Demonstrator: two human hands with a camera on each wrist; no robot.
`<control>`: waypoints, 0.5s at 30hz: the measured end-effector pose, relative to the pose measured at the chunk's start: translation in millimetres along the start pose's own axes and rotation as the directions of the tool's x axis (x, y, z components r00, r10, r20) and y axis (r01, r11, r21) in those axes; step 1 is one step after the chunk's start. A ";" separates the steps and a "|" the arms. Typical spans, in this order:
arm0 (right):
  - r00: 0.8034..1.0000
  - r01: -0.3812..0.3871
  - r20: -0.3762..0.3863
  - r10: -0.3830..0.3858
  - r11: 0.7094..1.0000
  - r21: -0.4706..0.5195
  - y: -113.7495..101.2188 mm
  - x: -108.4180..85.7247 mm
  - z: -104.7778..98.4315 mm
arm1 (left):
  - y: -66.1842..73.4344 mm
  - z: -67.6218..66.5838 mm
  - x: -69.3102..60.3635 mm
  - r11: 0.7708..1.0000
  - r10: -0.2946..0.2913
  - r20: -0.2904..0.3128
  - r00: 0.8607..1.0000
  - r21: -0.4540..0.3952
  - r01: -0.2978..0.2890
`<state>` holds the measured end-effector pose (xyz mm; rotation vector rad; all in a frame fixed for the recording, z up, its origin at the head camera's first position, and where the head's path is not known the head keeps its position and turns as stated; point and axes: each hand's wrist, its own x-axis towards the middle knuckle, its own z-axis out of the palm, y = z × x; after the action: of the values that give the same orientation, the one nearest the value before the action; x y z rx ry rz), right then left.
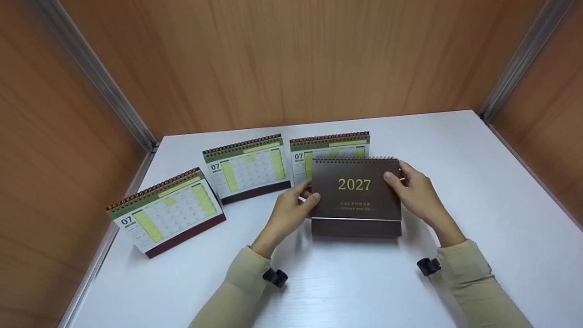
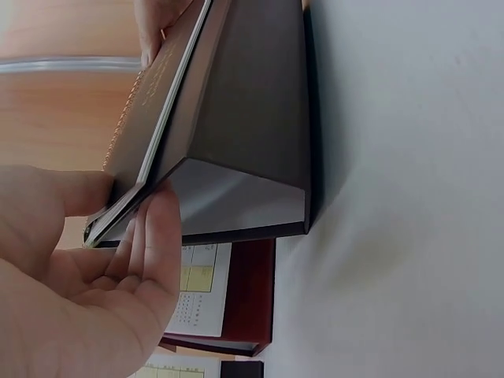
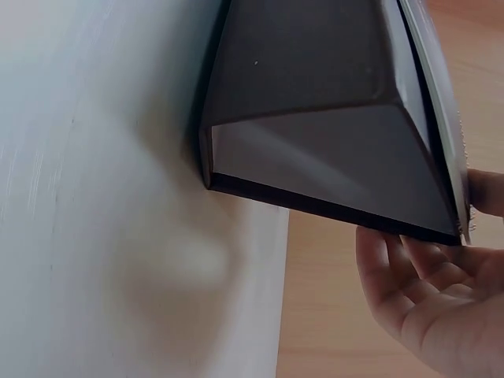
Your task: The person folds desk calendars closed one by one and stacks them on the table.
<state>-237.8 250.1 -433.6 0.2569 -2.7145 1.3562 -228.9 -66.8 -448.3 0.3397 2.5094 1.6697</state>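
A dark brown desk calendar [image 1: 356,196] marked 2027 stands with its cover facing front. My left hand [image 1: 294,207] grips its left edge, the thumb on the front; in the left wrist view that hand [image 2: 102,276] has fingers inside the open side of the calendar [image 2: 252,94]. Near the top right corner my right hand [image 1: 416,191] pinches the calendar, thumb on the cover. The right wrist view shows the right hand [image 3: 441,291] with fingers behind the calendar's back [image 3: 307,63].
Behind the brown calendar, and partly hidden by it, stands an open calendar [image 1: 330,142]. Two more stand to the left, a middle one [image 1: 248,168] and a red-based one [image 1: 166,214]. Wooden panels [image 1: 291,59] border the white table [image 1: 182,291] at the back and sides.
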 end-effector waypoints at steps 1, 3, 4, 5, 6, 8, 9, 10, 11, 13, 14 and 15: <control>1.000 -0.004 0.008 0.004 1.000 0.005 -1.0 0.4 0.9 | -0.6 -1.3 -0.1 1.000 -0.002 0.001 1.000 -0.005 0.002; 0.999 -0.018 0.027 0.017 1.000 0.020 -2.7 1.2 2.6 | -1.7 -3.9 -0.5 1.000 -0.007 0.003 1.000 -0.006 0.007; 0.999 -0.025 0.036 0.024 0.999 0.028 -3.6 1.7 3.4 | -2.3 -5.3 -0.6 1.000 -0.006 0.001 1.000 0.000 0.006; 0.999 -0.033 0.043 0.032 0.999 0.034 -4.4 2.4 4.4 | -2.7 -6.6 -0.6 1.000 -0.004 -0.001 1.000 0.002 0.004; 0.998 -0.039 0.049 0.037 0.999 0.038 -4.9 3.0 5.3 | -3.1 -7.9 -0.6 1.000 -0.004 -0.003 1.000 0.006 0.004; 0.997 -0.046 0.058 0.044 0.998 0.041 -5.6 4.5 7.4 | -3.6 -10.3 -1.0 1.000 -0.013 -0.004 1.000 0.017 0.013; 0.997 -0.049 0.061 0.046 0.998 0.040 -5.7 5.1 8.5 | -3.8 -11.4 -1.0 1.000 -0.018 -0.004 1.000 0.023 0.018; 0.997 -0.049 0.065 0.047 0.998 0.039 -5.7 5.9 9.8 | -3.9 -12.5 -1.2 0.999 -0.026 -0.003 1.000 0.028 0.026; 0.997 -0.049 0.066 0.047 0.998 0.035 -5.6 6.6 11.0 | -3.9 -13.5 -1.5 0.999 -0.036 -0.001 0.999 0.029 0.036; 0.996 -0.047 0.071 0.045 0.998 0.029 -5.5 8.2 13.6 | -4.5 -15.4 -1.8 0.998 -0.053 0.003 0.999 0.026 0.053; 0.996 -0.047 0.074 0.045 0.999 0.027 -5.3 9.1 14.9 | -4.6 -16.4 -2.0 0.998 -0.058 0.004 0.998 0.024 0.058; 0.996 -0.046 0.076 0.044 0.999 0.025 -5.1 10.0 16.2 | -5.0 -17.5 -2.0 0.998 -0.060 0.005 0.998 0.026 0.060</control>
<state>-246.8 233.1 -437.7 0.2559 -2.7817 1.4236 -231.2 -84.9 -446.2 0.2680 2.5131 1.6131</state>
